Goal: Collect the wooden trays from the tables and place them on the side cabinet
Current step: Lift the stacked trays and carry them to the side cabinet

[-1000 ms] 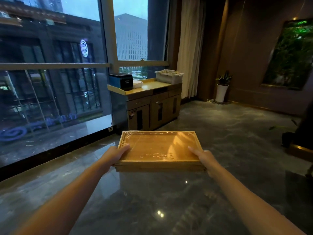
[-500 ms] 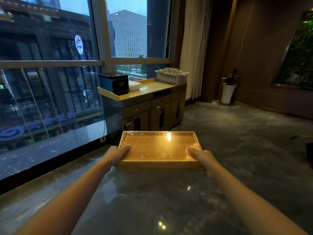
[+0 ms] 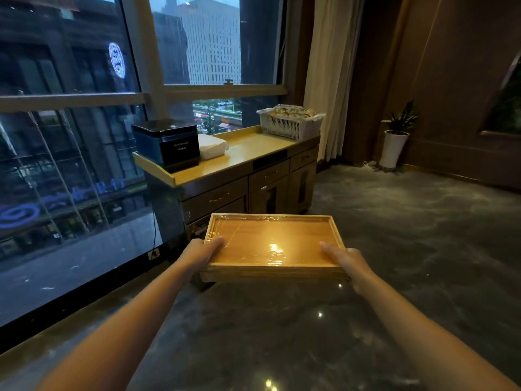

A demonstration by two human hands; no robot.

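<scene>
I hold the wooden tray (image 3: 270,244) out in front of me, level, above the dark marble floor (image 3: 423,249). My left hand (image 3: 201,253) grips its left edge with the thumb lying over the rim onto the tray's inside, and my right hand (image 3: 348,261) grips the right edge the same way, thumb on top. The tray looks like more than 1 layer at its near side, but I cannot tell how many are stacked. A clear film covers its inside and catches a bright glare between my hands.

Beyond my hands, just past the tray's far edge, stands the side cabinet (image 3: 248,187) against the window (image 3: 70,136). On its yellow top, ahead and to the left of my left hand, sits a black box (image 3: 172,145) with a white folded cloth (image 3: 212,145) touching its right side. At the far right end of the top is a white basket (image 3: 290,122). A potted plant (image 3: 396,136) stands well off beyond my right hand.
</scene>
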